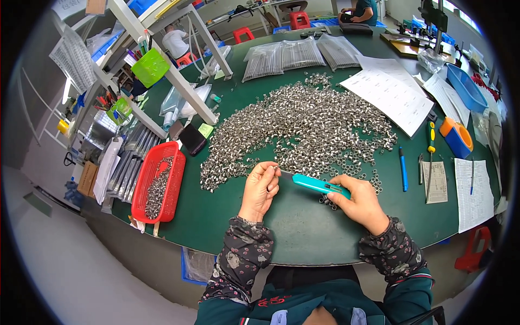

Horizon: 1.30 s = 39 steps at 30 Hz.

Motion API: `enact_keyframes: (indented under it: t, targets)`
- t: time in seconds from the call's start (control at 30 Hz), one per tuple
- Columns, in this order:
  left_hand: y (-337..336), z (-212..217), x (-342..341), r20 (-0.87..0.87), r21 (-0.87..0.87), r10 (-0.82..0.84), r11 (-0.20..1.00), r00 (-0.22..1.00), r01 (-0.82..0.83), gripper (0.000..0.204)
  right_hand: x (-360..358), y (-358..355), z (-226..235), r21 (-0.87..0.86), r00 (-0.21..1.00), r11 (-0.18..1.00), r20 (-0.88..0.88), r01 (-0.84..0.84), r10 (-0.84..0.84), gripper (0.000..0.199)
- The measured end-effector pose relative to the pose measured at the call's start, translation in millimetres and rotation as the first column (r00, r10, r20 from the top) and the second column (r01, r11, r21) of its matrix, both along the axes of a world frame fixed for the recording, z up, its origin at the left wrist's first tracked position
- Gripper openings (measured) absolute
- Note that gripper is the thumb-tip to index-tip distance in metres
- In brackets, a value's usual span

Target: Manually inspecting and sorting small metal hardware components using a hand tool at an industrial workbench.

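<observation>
My right hand (362, 201) is wrapped round a teal utility knife (319, 184), its blade out and pointing left. The blade tip meets the fingertips of my left hand (260, 189), which are pinched together. Whatever they grip, perhaps a small metal part, is too small and hidden to name. Just beyond both hands spreads a wide heap of small, shiny metal rings (303, 122). Several loose rings lie under and beside the knife.
A red plastic basket (176, 181) holding more small metal parts stands at the left edge of the green table (303, 233). Bagged rods (300, 54) lie at the back. Paper sheets (387, 92), a screwdriver (431, 138), a blue pen (403, 168) and a tape dispenser (455, 142) are at right.
</observation>
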State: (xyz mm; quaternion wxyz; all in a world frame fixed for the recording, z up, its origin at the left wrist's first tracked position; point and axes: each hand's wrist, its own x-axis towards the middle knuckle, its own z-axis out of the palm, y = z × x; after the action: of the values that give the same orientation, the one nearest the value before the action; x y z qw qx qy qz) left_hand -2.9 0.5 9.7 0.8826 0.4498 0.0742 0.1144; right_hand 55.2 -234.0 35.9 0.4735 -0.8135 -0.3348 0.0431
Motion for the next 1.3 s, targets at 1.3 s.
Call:
enact_keyframes:
  t: [1.3]
  targets:
    - [-0.7,-2.9,-0.2,-0.021,0.037,-0.009,0.999,1.0,0.01,0.015,0.2,0.8,-2.2,0.033,0.992,0.996,0.096,0.078,-0.081,0.027]
